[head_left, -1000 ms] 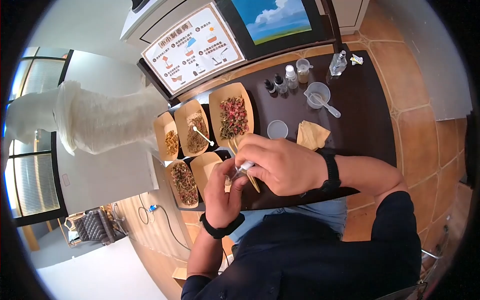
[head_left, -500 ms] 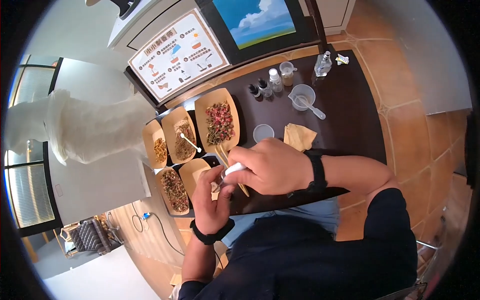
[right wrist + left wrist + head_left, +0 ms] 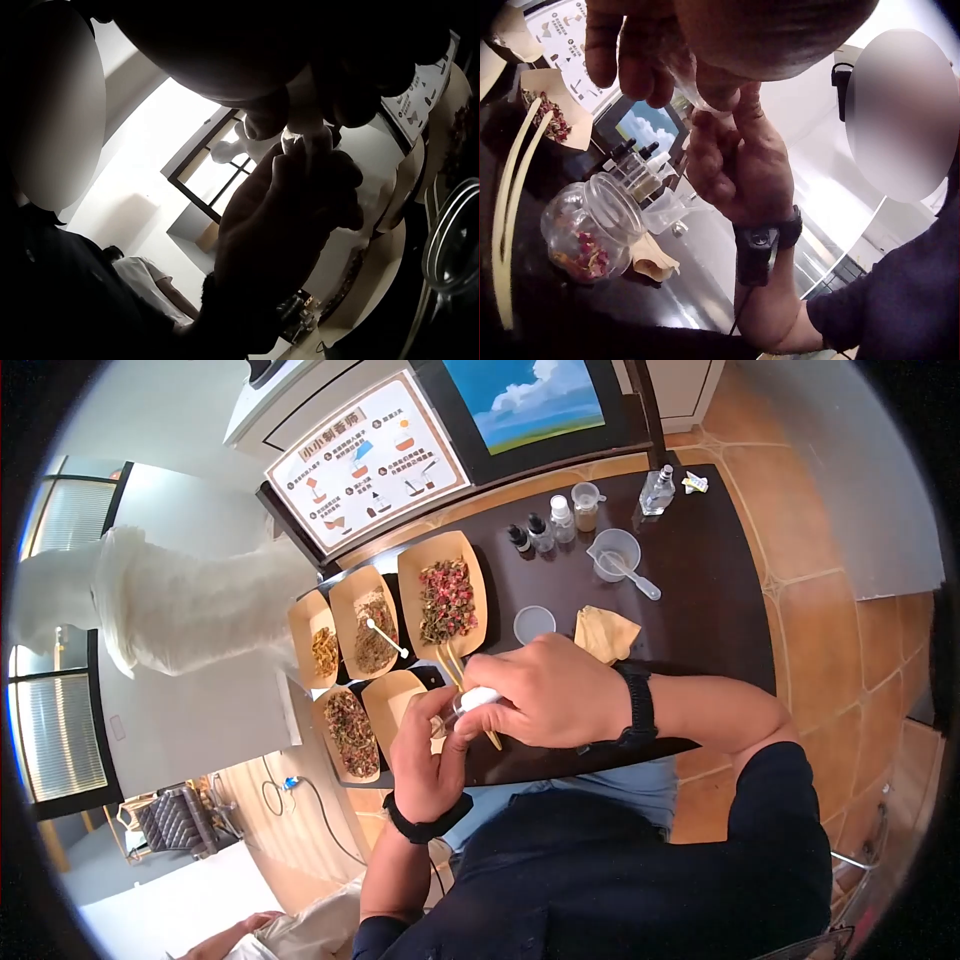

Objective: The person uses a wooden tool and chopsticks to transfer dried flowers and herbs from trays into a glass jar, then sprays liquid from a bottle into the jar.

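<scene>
In the head view the left hand [image 3: 425, 758] grips a small clear bottle, its fingers curled round the body. The right hand [image 3: 562, 690] pinches the white top [image 3: 481, 698] of that bottle. The two hands meet above the table's near edge, and in the left wrist view the right hand [image 3: 742, 165] covers much of the bottle. Below them stands a round clear jar [image 3: 592, 232] with red petals inside. Wooden tongs [image 3: 452, 664] lean by the tray of red and green dried flowers [image 3: 447, 600].
Further paper trays [image 3: 348, 732] of dried plants stand at the left, one with a white spoon [image 3: 386, 637]. Across the table are dropper bottles [image 3: 540, 534], a measuring cup [image 3: 612, 554], a glass bottle [image 3: 657, 491], a clear lid [image 3: 534, 625] and a folded tan cloth [image 3: 606, 634].
The white top shows more between the fingers than a second ago, and both hands stay close together. The head view has shifted slightly. Another person's arm now shows at the lower left.
</scene>
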Demonstrator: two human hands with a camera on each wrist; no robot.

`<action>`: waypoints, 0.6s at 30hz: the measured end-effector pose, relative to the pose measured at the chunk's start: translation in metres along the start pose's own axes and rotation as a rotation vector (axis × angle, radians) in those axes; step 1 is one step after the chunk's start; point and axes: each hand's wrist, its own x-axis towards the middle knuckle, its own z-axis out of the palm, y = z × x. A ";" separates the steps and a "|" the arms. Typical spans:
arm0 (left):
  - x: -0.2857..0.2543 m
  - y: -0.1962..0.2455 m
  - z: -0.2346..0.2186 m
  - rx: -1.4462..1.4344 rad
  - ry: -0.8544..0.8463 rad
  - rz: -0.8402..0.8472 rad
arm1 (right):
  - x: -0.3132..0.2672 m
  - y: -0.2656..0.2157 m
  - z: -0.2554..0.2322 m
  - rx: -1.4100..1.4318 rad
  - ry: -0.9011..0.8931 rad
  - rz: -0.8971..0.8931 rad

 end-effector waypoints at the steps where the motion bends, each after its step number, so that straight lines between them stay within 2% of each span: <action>1: 0.002 0.000 0.000 0.038 0.032 0.037 | 0.001 -0.002 0.002 0.001 0.000 -0.001; 3: 0.005 0.002 -0.001 0.019 0.024 0.043 | 0.002 -0.005 0.008 0.156 0.147 -0.069; 14: 0.007 0.002 0.003 0.019 0.025 0.063 | -0.004 -0.006 -0.004 -0.030 0.067 -0.051; 16: 0.006 0.003 0.000 0.003 -0.082 0.059 | -0.004 -0.010 -0.008 -0.064 0.062 -0.060; 17: 0.007 0.006 0.001 0.001 -0.084 0.059 | -0.003 -0.014 -0.012 -0.010 0.129 -0.110; 18: 0.010 0.012 0.004 -0.002 -0.017 0.102 | -0.003 -0.018 -0.016 0.043 0.195 -0.160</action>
